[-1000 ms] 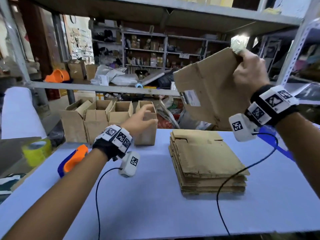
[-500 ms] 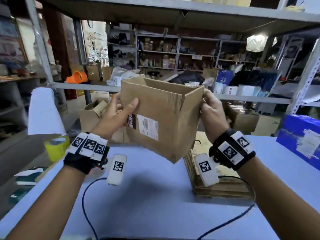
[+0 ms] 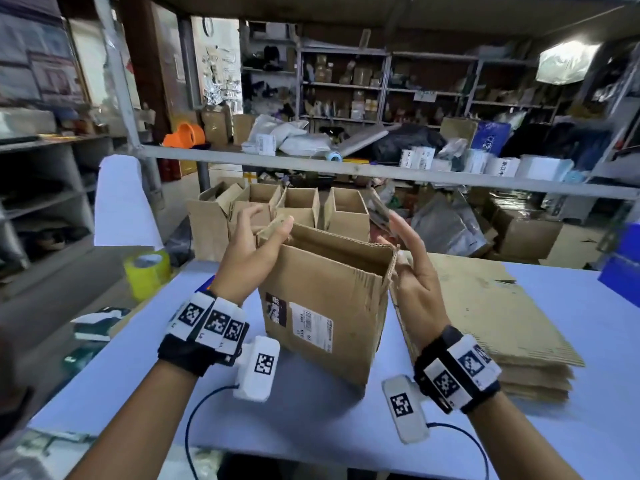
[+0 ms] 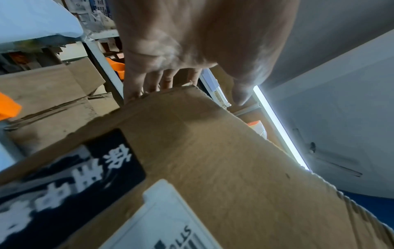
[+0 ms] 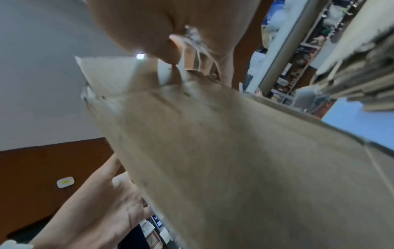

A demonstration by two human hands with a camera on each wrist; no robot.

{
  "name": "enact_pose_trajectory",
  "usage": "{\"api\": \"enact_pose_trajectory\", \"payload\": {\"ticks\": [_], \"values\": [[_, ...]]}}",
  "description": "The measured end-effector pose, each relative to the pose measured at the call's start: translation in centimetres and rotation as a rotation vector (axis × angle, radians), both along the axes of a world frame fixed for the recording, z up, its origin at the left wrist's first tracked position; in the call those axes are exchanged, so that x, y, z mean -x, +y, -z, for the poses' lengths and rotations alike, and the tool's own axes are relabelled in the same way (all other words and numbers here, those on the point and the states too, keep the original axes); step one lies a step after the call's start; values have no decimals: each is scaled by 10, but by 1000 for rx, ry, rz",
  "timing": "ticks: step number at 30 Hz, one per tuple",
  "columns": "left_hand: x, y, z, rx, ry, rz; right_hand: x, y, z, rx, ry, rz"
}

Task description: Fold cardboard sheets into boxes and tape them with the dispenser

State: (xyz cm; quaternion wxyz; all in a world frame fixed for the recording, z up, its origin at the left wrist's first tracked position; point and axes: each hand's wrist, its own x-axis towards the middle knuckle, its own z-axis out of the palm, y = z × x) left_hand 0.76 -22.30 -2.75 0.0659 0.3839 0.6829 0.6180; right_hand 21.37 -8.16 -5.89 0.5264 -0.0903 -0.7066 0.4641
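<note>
An opened brown cardboard box (image 3: pixel 325 303) with a white label stands on the blue table (image 3: pixel 311 420), its top open. My left hand (image 3: pixel 268 225) is at the box's top left corner, fingers spread and fairly straight, thumb against a small flap. In the left wrist view its fingertips (image 4: pixel 147 84) touch the box's (image 4: pixel 213 160) upper edge. My right hand (image 3: pixel 403 244) lies flat-palmed against the right side flap; the right wrist view shows the same hand (image 5: pixel 192 50) on the cardboard (image 5: pixel 234 151). The tape dispenser is hidden behind my left wrist.
A stack of flat cardboard sheets (image 3: pixel 491 323) lies right of the box. Several folded boxes (image 3: pixel 277 209) stand in a row at the table's far edge. A yellow tape roll (image 3: pixel 147 271) sits to the left. A shelf rail (image 3: pixel 346 169) crosses above.
The right hand brought the flat sheet down, both hands opened it into a box in the air, and now it rests on the table with the fingers loosened at its top flaps.
</note>
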Motion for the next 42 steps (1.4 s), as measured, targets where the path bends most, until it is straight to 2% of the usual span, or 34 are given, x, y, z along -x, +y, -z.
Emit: {"api": "enact_pose_trajectory", "payload": {"ticks": [4,7,10,13,17,19,22,25,27,30,32,35,39,42], "values": [[4,18,-6,102,101,-12,-21,8,-13,-49,-186,-71],[7,19,-3,109,60,-16,-28,9,-18,-82,-276,-58],[7,11,-3,67,45,29,-27,15,-25,-130,-320,-2],[1,-4,-8,59,70,126,-21,22,-30,-105,-440,6],[-3,-20,-9,174,182,200,-11,27,-25,-122,-564,6],[0,-21,-4,235,222,204,-7,25,-21,-126,-524,-73],[11,-13,9,224,221,169,-8,25,-16,-55,-439,-142],[14,-4,22,183,221,126,-15,20,-14,49,-477,-192],[12,-1,26,169,168,174,-19,14,-10,64,-528,-211],[9,2,29,161,158,319,-19,8,-3,5,-549,-160],[6,4,28,152,124,347,-18,8,-1,2,-566,-130],[2,9,30,142,94,310,-18,12,-3,-32,-583,-126],[-8,16,34,145,146,167,-17,23,-14,-15,-644,-173],[-12,20,35,151,165,83,-12,32,-30,-58,-764,-153]]}}
